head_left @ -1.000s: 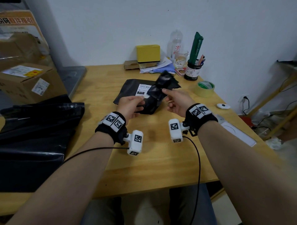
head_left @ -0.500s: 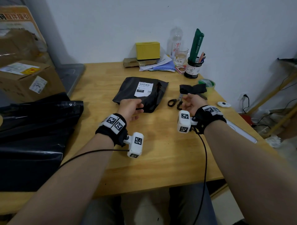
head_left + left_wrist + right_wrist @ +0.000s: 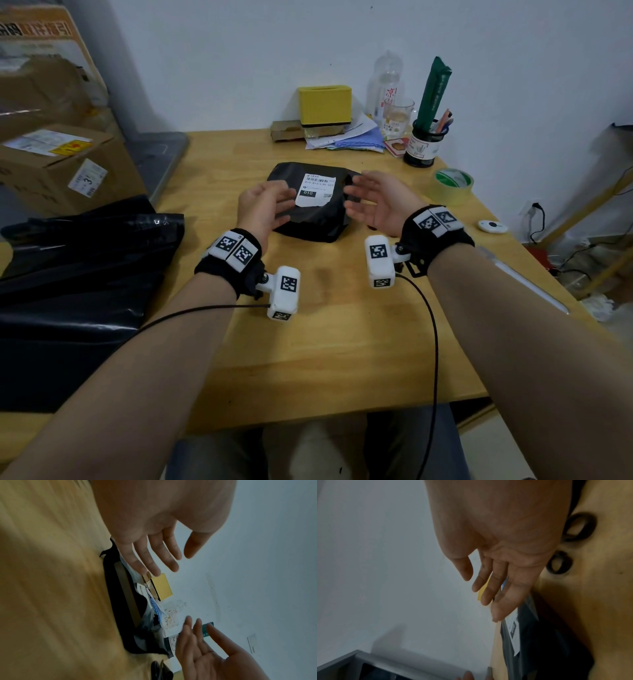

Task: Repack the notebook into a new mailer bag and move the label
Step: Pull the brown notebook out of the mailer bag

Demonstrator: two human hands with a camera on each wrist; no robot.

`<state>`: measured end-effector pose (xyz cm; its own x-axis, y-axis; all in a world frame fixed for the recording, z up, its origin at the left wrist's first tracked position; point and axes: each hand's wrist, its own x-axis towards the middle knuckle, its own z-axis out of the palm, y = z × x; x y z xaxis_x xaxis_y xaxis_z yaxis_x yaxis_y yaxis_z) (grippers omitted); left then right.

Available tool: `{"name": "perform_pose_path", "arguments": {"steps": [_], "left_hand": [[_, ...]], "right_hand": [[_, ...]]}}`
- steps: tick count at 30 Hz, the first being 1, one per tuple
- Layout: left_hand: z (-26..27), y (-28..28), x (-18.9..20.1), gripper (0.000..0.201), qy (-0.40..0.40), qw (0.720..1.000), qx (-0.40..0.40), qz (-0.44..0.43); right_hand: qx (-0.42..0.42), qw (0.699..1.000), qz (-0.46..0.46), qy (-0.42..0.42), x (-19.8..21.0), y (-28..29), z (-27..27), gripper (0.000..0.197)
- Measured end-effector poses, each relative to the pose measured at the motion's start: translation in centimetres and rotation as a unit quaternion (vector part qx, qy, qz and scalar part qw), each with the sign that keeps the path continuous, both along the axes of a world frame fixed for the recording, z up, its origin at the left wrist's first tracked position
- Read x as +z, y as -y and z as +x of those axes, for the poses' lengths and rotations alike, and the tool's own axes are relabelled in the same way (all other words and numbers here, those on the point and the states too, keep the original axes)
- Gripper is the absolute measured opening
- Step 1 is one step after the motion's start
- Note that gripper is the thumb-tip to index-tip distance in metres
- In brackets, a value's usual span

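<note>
Both hands hover with fingers spread and nothing in them: the left hand (image 3: 263,207) at centre frame, the right hand (image 3: 375,202) just to its right, palms facing across the black plastic mailer bag (image 3: 313,219) between them.

Largest first: the light wooden table (image 3: 325,342) fills the middle of the frame, and a heap of black plastic bags (image 3: 75,291) lies at the left edge. The mailer lies flat just above centre, open at one end, where the left wrist view shows the brown notebook (image 3: 126,596) inside. A white printed shipping label (image 3: 315,190) sits on top, and black-handled scissors (image 3: 570,545) lie beside the right hand.

My worry is the label: peeled fast, it could tear or stretch the thin film. Tugging the slack bag could also snag the notebook's corners.
</note>
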<state>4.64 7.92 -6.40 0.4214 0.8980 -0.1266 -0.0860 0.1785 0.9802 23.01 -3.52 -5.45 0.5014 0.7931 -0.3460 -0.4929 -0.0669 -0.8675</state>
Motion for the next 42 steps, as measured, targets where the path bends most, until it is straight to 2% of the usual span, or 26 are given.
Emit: {"name": "perform_pose_path", "arguments": {"steps": [3,6,10,14,19,24,27,30,32,34,36,37,40,42], "left_hand": [[0.5,-1.6,-0.3,0.02,0.006,0.999,0.044,-0.005],[1.2,-2.8,-0.6,0.023,-0.001,0.999,0.033,-0.001],[2.7,-4.2,-0.7,0.031,-0.086,0.996,0.01,-0.01],[3.3,-5.1,-1.5,0.039,-0.197,0.98,-0.015,-0.012],[3.2,-4.6,-1.8,0.042,-0.215,0.975,-0.055,0.003],[1.8,-2.9,-1.6,0.034,-0.245,0.965,-0.09,0.031],[0.2,-1.9,-1.4,0.046,-0.271,0.956,-0.102,0.053],[-1.5,-0.3,-1.5,0.039,-0.271,0.954,-0.11,0.06],[-2.4,0.8,-1.4,0.016,-0.278,0.951,-0.126,0.053],[-3.3,2.0,-1.5,0.02,-0.281,0.948,-0.137,0.057],[-4.1,2.7,-1.4,0.015,-0.283,0.949,-0.125,0.064],[-4.4,2.7,-1.4,0.02,-0.277,0.952,-0.114,0.066],[-5.2,3.3,-0.3,0.016,-0.283,0.952,-0.089,0.08],[-5.4,3.8,0.3,0.02,-0.297,0.947,-0.122,0.022]], "right_hand": [[0.001,1.0,0.018,0.008,0.0,-1.9,-0.2,0.029],[0.017,0.999,-0.028,0.041,-0.6,-3.5,-0.3,0.038],[0.019,0.989,-0.121,0.087,-1.6,-4.8,-0.1,0.038],[0.034,0.983,-0.157,0.091,-1.9,-5.6,0.2,0.039],[0.026,0.974,-0.177,0.137,-2.1,-6.0,-0.4,0.04],[0.028,0.969,-0.175,0.175,-2.3,-5.2,-1.9,0.045],[0.038,0.967,-0.177,0.181,-2.2,-4.1,-2.7,0.043],[0.065,0.966,-0.177,0.176,-2.2,-2.8,-3.5,0.041],[0.089,0.97,-0.17,0.152,-2.1,-2.0,-4.1,0.039],[0.11,0.972,-0.161,0.129,-1.9,-1.1,-4.6,0.036],[0.121,0.973,-0.155,0.118,-1.6,-0.3,-4.9,0.035],[0.122,0.974,-0.153,0.117,-1.3,0.1,-5.0,0.034],[0.098,0.973,-0.146,0.147,-0.2,0.8,-5.4,0.032],[0.073,0.972,-0.134,0.18,0.6,1.1,-5.7,0.03]]}}
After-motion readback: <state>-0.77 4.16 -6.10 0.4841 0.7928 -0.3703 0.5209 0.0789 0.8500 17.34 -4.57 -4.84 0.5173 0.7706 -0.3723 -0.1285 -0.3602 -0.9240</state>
